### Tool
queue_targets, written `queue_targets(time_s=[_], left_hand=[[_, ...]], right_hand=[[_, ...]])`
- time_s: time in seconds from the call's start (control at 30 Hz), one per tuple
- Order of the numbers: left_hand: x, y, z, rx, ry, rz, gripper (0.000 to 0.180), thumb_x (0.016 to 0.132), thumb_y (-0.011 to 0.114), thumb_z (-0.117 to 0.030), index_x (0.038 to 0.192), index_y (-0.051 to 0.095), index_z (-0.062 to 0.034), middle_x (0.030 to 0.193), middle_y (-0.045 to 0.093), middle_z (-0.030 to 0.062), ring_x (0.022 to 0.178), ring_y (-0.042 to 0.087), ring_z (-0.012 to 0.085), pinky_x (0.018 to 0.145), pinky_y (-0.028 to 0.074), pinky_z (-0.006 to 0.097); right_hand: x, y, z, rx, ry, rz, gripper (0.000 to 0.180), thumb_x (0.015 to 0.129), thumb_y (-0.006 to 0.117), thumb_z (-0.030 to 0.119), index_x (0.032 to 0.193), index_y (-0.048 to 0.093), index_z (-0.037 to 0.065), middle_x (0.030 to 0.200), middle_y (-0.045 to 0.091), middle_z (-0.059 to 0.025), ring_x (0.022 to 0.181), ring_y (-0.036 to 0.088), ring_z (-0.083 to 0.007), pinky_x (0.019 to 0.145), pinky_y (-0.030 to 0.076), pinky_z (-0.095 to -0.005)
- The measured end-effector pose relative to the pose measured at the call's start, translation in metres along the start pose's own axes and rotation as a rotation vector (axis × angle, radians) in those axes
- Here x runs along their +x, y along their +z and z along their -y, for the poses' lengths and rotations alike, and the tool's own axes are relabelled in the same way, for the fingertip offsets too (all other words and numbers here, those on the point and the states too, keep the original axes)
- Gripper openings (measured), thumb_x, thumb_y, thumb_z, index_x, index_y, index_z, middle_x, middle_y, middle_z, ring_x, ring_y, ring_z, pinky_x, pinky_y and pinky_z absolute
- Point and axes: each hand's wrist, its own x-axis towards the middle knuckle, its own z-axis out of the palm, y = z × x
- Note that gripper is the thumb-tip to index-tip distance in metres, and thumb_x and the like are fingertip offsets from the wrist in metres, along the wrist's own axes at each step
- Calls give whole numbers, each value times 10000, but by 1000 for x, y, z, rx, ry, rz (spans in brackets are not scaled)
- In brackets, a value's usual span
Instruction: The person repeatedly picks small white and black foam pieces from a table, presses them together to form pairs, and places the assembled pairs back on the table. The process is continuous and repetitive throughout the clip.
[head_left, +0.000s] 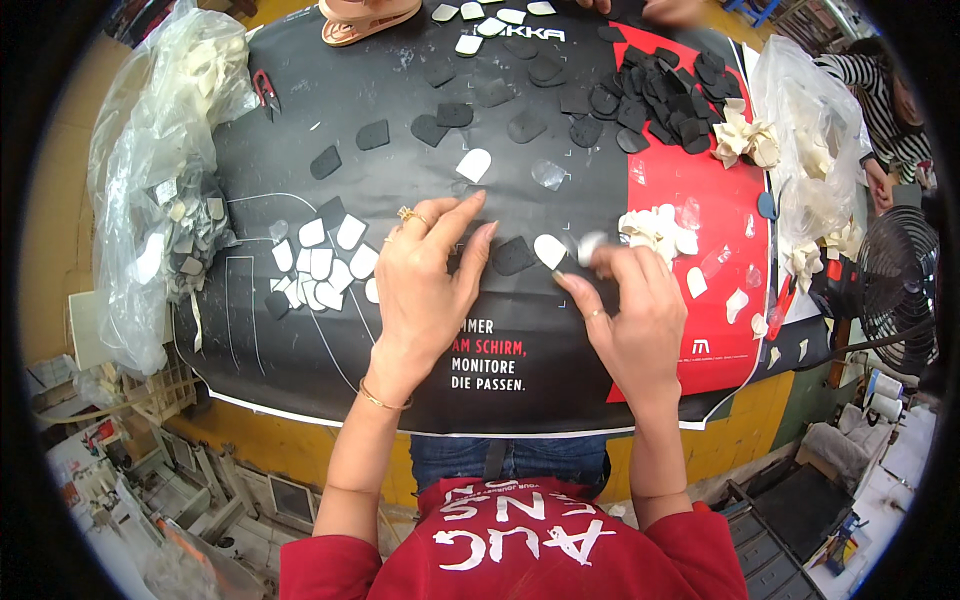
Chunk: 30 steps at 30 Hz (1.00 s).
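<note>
Over the middle of a black printed sheet [300, 170], my left hand [425, 265] has its fingers stretched out and its thumb apart, with nothing seen between them. My right hand [635, 305] has a small white rounded piece [592, 245] at its fingertips, blurred by motion. Close to that thumb lies another white piece [549, 251], beside a black piece [513, 256]. Farther off, a white piece [474, 165] rests beyond my left fingertips. Left of my left hand is a loose pile of white pieces [320, 265] with a few black ones.
Black pieces [670, 95] heap at the far right, near cream scraps [745, 135]. White pieces [658, 232] cluster on the red area. Red-handled snips [265, 92] lie far left beside a clear plastic bag [150, 200]. Another person's hand [675, 12] shows at the far edge. A fan [900, 280] stands right.
</note>
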Motion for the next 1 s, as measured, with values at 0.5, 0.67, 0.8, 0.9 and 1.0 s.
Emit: queue_targets(time_s=[0.5, 0.67, 0.8, 0.9, 1.0], left_hand=[[-22, -6, -29, -418, -70, 279, 131, 855, 738, -67, 984, 732, -41, 981, 672, 81, 799, 632, 252, 744, 499, 353], [-25, -8, -34, -336, 44, 189, 123, 809, 754, -35, 923, 707, -44, 960, 669, 58, 799, 636, 231, 727, 487, 344], [-29, 1, -40, -352, 23, 94, 154, 802, 760, -44, 946, 705, -41, 959, 662, 60, 811, 633, 240, 745, 483, 360], [-28, 6, -39, -207, -6, 38, 196, 815, 748, -13, 1008, 712, -22, 999, 662, 85, 832, 646, 231, 743, 508, 334], [-12, 12, -24, 19, 154, 18, 284, 812, 765, -54, 1089, 704, -31, 1036, 651, 82, 835, 634, 248, 775, 500, 364]], right_hand=[[-7, 0, -5, 486, 11, 59, 224, 799, 817, 62, 984, 705, 5, 892, 673, -86, 714, 654, -161, 631, 523, -284], [-9, -2, -3, 404, 112, -175, 189, 821, 800, 41, 976, 702, -5, 896, 660, -91, 722, 646, -143, 635, 516, -251], [-19, -9, -1, 582, 84, -62, 133, 857, 768, 30, 964, 697, -4, 915, 657, -84, 724, 637, -124, 633, 515, -254], [-22, -8, -1, 522, 132, -33, 130, 868, 760, 43, 971, 698, -5, 902, 658, -90, 721, 643, -142, 639, 520, -270], [-19, -7, -1, 428, 86, -71, 127, 878, 752, 58, 976, 700, -5, 892, 661, -98, 724, 653, -165, 650, 526, -286]])
